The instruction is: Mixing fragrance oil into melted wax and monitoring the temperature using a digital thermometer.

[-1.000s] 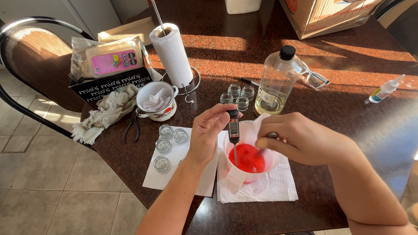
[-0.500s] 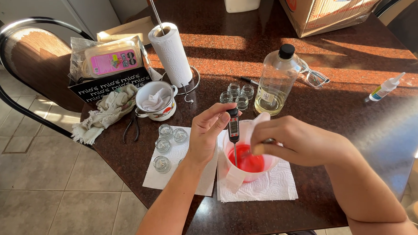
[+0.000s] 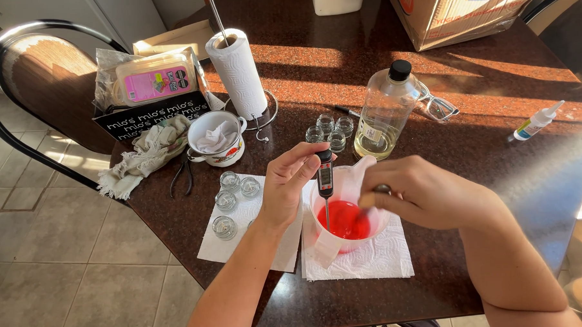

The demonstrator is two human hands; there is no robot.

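Clear plastic jug point(image 3: 344, 213) of glossy red liquid on a quilted paper towel point(image 3: 378, 260). Left hand point(image 3: 292, 183) pinches a thin metal probe thermometer point(image 3: 325, 181) in it; right hand point(image 3: 414, 191) grips a stirrer. Four small glass jars point(image 3: 231, 198) left.

Red liquid point(image 3: 344, 221), white paper towel point(image 3: 365, 261)

The right hand point(image 3: 427, 194) is shifting slightly across the jug point(image 3: 344, 210), stirring the red liquid point(image 3: 344, 221).
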